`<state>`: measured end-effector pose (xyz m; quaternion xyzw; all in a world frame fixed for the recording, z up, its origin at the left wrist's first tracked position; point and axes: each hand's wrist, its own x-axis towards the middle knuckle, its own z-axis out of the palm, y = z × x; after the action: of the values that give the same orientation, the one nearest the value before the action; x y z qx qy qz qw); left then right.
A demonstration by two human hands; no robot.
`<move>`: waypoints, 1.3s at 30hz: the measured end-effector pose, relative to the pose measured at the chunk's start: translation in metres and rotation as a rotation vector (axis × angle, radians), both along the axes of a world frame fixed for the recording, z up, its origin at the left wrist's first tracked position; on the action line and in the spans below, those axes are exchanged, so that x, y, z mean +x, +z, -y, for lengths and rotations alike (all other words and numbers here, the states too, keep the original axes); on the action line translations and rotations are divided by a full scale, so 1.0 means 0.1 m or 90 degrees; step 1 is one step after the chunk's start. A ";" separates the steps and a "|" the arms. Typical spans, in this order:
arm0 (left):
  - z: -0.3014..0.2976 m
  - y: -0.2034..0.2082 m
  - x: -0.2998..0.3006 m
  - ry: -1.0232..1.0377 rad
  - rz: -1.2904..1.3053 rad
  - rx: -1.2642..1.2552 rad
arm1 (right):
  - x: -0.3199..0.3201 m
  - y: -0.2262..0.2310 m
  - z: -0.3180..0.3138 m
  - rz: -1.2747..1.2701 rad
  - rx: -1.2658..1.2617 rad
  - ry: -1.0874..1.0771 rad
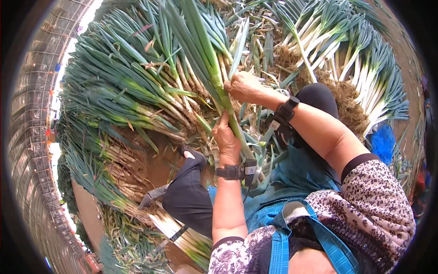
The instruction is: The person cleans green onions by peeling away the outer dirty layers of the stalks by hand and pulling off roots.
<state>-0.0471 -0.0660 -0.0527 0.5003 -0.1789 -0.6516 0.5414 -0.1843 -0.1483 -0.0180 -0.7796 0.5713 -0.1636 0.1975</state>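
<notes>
A thick green onion (222, 97) slants across the space in front of me, its long leaves pointing up and away and its paler stem running down toward my lap. My left hand (226, 140) is closed around the lower stem. Higher up, my right hand (246, 88) is closed against the side of the stalk where the leaves part. A loose pale-green leaf (240, 45) rises from its fingers, which partly hide the grip. Both wrists carry dark strapped devices.
A big heap of untrimmed green onions (123, 86) lies to the left. Cleaned ones with bushy roots (337, 55) are stacked at the far right. Near my left knee is a strapped white bundle (178, 235). Peeled scraps (262, 41) litter the ground; a blue plastic bag (382, 142) lies right.
</notes>
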 end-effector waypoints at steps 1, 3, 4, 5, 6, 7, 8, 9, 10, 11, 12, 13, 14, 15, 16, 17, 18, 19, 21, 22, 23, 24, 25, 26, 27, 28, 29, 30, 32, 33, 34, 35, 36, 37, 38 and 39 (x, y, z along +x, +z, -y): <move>-0.04 -0.02 0.00 0.010 0.003 -0.004 | 0.03 0.01 -0.03 0.018 0.038 -0.030; -0.06 -0.07 0.00 0.009 -0.011 -0.001 | 0.08 -0.03 -0.02 0.075 0.103 -0.143; -0.05 -0.09 0.00 0.007 -0.018 -0.005 | 0.06 -0.13 0.00 0.075 0.182 -0.121; -0.05 -0.09 0.03 0.010 -0.048 -0.004 | 0.02 -0.23 0.00 0.075 0.261 -0.099; -0.02 -0.11 0.11 0.011 -0.077 -0.005 | -0.01 -0.35 -0.01 0.077 0.338 -0.079; -0.01 -0.12 0.21 0.015 -0.106 -0.002 | 0.01 -0.49 -0.07 -0.138 0.334 0.121; 0.03 -0.12 0.33 -0.002 -0.155 -0.015 | -0.03 -0.63 -0.20 -0.154 0.346 0.074; 0.05 -0.08 0.44 -0.011 -0.150 -0.016 | -0.06 -0.57 -0.24 -0.151 0.332 0.044; 0.06 -0.02 0.50 -0.025 -0.142 -0.015 | -0.09 -0.47 -0.27 -0.145 0.319 0.011; 0.08 0.01 0.53 -0.043 -0.152 -0.022 | -0.09 -0.43 -0.11 -0.052 0.404 -0.029; 0.07 0.02 0.52 -0.026 -0.149 -0.012 | -0.12 -0.42 -0.06 0.208 0.350 0.015; 0.02 -0.01 0.53 -0.040 -0.163 -0.022 | -0.01 -0.28 -0.14 0.414 0.340 0.034; -0.03 -0.05 0.53 -0.054 -0.177 -0.032 | 0.14 -0.15 -0.20 0.621 0.326 0.050; -0.05 -0.05 0.42 -0.039 -0.177 -0.015 | 0.17 -0.09 -0.16 0.571 0.352 0.077; -0.06 0.01 0.34 -0.062 -0.182 0.015 | 0.18 -0.08 -0.13 0.523 0.378 0.098; -0.08 -0.06 0.33 -0.074 -0.159 0.007 | 0.21 -0.11 -0.14 0.521 0.364 0.042; -0.09 -0.08 0.32 -0.078 -0.137 -0.004 | 0.25 -0.12 -0.13 0.497 0.306 0.028; -0.09 -0.11 0.32 -0.085 -0.126 -0.011 | 0.28 -0.14 -0.15 0.527 0.310 0.005; -0.08 -0.13 0.34 -0.091 -0.098 -0.027 | 0.33 -0.20 -0.19 0.577 0.296 -0.025; -0.15 -0.16 0.37 -0.221 0.444 -0.307 | 0.34 -0.23 -0.22 0.596 0.277 -0.033; -0.16 -0.19 0.34 -0.161 0.282 -0.169 | 0.34 -0.26 -0.21 0.516 0.231 -0.039; -0.15 -0.19 0.26 -0.107 0.117 -0.035 | 0.30 -0.27 -0.24 0.511 0.236 -0.032; -0.16 -0.18 0.24 -0.129 0.199 -0.075 | 0.32 -0.38 -0.23 0.516 0.186 -0.025; -0.19 -0.16 0.24 -0.131 0.227 -0.098 | 0.34 -0.45 -0.23 0.521 0.135 -0.018; -0.25 -0.06 0.22 -0.131 0.252 -0.116 | 0.34 -0.41 -0.23 0.521 0.138 -0.038; -0.28 -0.02 0.21 -0.131 0.276 -0.134 | 0.34 -0.36 -0.22 0.522 0.140 -0.059; -0.30 -0.11 0.23 -0.134 0.408 -0.176 | 0.33 -0.32 -0.22 0.522 0.142 -0.079; -0.32 -0.13 0.26 -0.134 0.492 -0.212 | 0.35 -0.29 -0.22 0.505 0.138 -0.082; -0.35 -0.18 0.22 -0.134 0.663 -0.281 | 0.34 -0.23 -0.26 0.472 0.131 -0.088; -0.36 -0.15 0.16 -0.134 0.693 -0.322 | 0.30 -0.17 -0.31 0.444 0.140 -0.106; -0.37 -0.10 0.15 -0.177 0.725 -0.300 | 0.33 -0.26 -0.32 0.531 0.136 -0.118; -0.36 -0.08 0.16 -0.165 0.746 -0.312 | 0.33 -0.27 -0.29 0.542 0.148 -0.112; -0.37 -0.09 0.11 -0.158 0.755 -0.328 | 0.27 -0.28 -0.28 0.542 0.156 -0.114; -0.38 -0.12 0.12 -0.134 0.734 -0.308 | 0.27 -0.33 -0.26 0.519 0.130 -0.108; -0.38 -0.18 0.15 -0.112 0.712 -0.289 | 0.27 -0.36 -0.23 0.528 0.120 -0.099; -0.37 -0.23 0.15 -0.089 0.690 -0.270 | 0.27 -0.36 -0.20 0.536 0.110 -0.089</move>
<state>-0.0322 -0.0286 -0.0762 0.6300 -0.5891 -0.2873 0.4167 -0.1575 -0.1288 -0.0535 -0.5851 0.5037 -0.4321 0.4661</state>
